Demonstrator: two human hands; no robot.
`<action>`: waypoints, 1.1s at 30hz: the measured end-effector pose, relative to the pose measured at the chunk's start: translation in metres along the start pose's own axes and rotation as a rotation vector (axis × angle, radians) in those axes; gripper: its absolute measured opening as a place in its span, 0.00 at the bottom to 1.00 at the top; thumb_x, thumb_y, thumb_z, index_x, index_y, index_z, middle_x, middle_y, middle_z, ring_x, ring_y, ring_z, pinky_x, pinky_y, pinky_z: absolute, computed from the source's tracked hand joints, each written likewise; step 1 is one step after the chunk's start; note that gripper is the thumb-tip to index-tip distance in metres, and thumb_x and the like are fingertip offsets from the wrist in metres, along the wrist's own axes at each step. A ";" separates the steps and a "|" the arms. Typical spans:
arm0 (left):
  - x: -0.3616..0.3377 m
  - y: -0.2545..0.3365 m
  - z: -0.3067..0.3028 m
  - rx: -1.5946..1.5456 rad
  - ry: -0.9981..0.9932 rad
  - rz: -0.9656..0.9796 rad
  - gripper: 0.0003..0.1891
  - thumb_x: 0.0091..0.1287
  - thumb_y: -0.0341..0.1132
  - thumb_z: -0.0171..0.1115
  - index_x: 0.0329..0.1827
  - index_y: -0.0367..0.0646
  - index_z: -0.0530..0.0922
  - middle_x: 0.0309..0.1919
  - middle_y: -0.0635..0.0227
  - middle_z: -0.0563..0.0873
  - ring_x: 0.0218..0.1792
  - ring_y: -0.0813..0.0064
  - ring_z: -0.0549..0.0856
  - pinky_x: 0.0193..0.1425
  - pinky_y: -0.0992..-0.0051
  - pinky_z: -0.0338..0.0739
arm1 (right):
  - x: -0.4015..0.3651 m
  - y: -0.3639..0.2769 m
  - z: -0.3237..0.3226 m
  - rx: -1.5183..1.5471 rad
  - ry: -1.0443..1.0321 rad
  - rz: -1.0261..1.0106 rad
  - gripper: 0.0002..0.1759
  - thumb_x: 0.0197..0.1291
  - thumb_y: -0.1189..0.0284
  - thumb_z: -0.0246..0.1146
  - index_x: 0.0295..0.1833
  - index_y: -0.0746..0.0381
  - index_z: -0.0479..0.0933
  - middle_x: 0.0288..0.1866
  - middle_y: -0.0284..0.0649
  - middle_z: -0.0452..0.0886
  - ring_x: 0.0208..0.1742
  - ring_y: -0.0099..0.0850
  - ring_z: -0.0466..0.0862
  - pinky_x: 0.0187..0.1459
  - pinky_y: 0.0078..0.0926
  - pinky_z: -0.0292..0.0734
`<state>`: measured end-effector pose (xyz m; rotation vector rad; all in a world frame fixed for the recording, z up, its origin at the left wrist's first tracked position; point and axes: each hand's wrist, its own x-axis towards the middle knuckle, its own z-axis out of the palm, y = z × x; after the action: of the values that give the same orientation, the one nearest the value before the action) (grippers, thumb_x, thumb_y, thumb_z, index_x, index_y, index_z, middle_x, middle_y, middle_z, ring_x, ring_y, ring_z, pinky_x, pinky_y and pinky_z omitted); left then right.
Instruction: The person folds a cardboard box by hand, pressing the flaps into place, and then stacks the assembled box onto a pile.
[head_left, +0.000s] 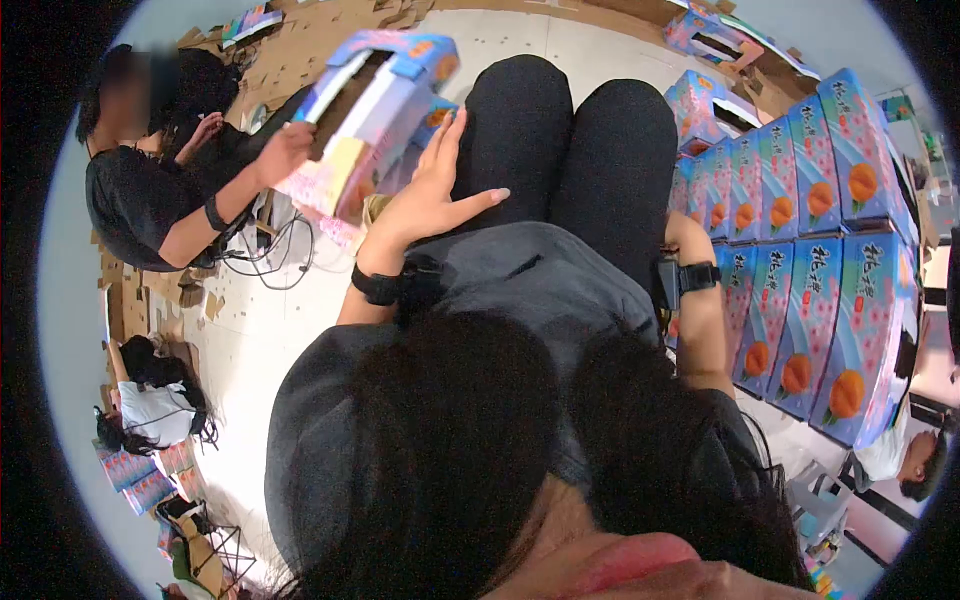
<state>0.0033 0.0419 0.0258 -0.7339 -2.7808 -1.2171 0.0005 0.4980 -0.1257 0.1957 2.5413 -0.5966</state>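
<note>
Left hand: fingers spread wide, thumb out over left thigh. Right hand: mostly hidden beside right thigh, can't tell grip. Stacked boxes at its 3 o'clock. Tilted box near left hand, 11 o'clock; co-worker's hand holds it, 10 o'clock.

I see, from my remote station, a pale bluish wall along the left and a whitish floor, brightest toward the lower left, with brown cardboard strewn across its far part.
</note>
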 end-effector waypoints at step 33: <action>-0.033 -0.237 -0.034 0.108 -0.015 -0.639 0.61 0.31 0.52 0.83 0.71 0.31 0.64 0.59 0.42 0.78 0.63 0.48 0.77 0.69 0.62 0.70 | -0.056 -0.056 -0.006 0.561 0.103 -0.160 0.19 0.70 0.64 0.51 0.53 0.68 0.78 0.44 0.43 0.86 0.41 0.33 0.82 0.45 0.33 0.75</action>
<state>-0.0741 -0.1344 -0.1210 0.1831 -3.1696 -1.0919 0.0322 0.4493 -0.0713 0.2223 2.4388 -1.3883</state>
